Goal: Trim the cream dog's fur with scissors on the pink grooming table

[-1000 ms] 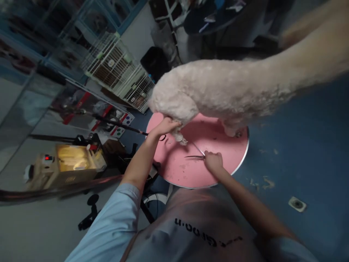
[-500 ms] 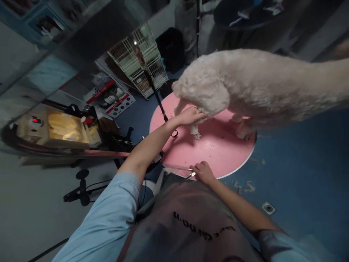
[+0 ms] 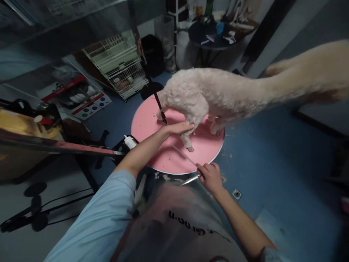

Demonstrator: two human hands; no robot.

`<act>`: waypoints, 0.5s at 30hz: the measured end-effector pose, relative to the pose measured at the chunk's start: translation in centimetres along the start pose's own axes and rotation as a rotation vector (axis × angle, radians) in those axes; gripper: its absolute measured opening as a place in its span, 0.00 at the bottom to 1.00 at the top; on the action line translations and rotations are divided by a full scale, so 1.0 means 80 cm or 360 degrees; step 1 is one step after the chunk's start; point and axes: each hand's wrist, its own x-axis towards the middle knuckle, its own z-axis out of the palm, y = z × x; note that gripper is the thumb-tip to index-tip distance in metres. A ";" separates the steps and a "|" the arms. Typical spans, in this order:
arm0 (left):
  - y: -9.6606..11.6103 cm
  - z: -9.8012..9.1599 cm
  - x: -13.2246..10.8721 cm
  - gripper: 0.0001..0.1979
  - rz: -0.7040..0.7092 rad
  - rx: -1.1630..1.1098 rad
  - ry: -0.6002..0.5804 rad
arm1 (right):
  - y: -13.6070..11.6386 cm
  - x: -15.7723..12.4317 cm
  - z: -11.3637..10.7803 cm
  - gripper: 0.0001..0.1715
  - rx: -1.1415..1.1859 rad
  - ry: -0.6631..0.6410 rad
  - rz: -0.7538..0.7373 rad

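Observation:
A cream-coated dog (image 3: 215, 85) with clipped fur stands on a round pink table (image 3: 144, 123), its body stretching towards the right. My left hand (image 3: 180, 128) reaches across the table and is closed around the upper part of one leg (image 3: 187, 141), whose paw hangs near the table surface. The fingers are partly hidden behind that leg. In my right hand (image 3: 211, 176), at the near edge of the table, is a pair of scissors (image 3: 190, 179) with the blades spread wide. One blade points up towards the held leg, the other lies close to my apron.
A black strap (image 3: 152, 85) hangs over the table's far left side. A white bottle (image 3: 130, 142) stands left of my forearm. Wire cages (image 3: 117, 62) and a dark side table (image 3: 215, 42) with tools stand behind. Fur clippings lie on the blue floor (image 3: 256, 163).
The view has swung, so the table sits further left. The scissors have opened wider, with one blade raised towards the leg. My left hand still holds the leg.

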 end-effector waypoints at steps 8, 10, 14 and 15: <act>0.013 0.020 -0.007 0.24 0.0066 0.0030 0.0042 | -0.031 -0.027 -0.173 0.13 -0.0448 -0.0297 0.0084; 0.013 0.021 -0.007 0.24 0.0087 0.0019 0.0019 | -0.037 -0.026 -0.170 0.14 -0.0544 -0.0284 0.0175; 0.007 0.016 -0.011 0.22 0.0096 -0.0249 -0.0008 | -0.025 -0.011 -0.107 0.13 -0.0421 -0.0641 0.0106; 0.005 0.015 -0.012 0.22 0.0115 -0.0346 -0.0033 | -0.021 -0.002 -0.084 0.13 -0.0336 -0.0734 0.0089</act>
